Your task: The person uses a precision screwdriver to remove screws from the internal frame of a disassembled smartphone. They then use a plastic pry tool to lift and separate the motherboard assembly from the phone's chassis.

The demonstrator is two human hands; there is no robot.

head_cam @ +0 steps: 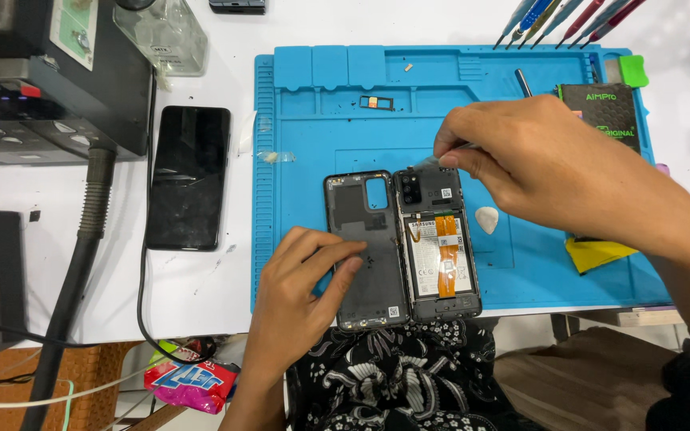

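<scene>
Evidently mid-teardown, noted from beside the desk [201,287].
Open phone [438,243]: face down at 6 o'clock on the blue mat [321,120], battery and orange flex exposed, camera end at 12.
Back cover [365,247]: touching the phone's 9 o'clock edge, inner side up.
Left hand [305,295]: fingers pressed together flat on the cover, likely to keep both pieces steady.
Right hand [537,160]: fingers pinching a thin clear strip or tool tip at the phone's top edge; which, I cannot tell.
White pick [487,219]: at the phone's 3 o'clock, within reach.
Second phone [188,177]: off the mat at 9 o'clock, screen dark.
</scene>
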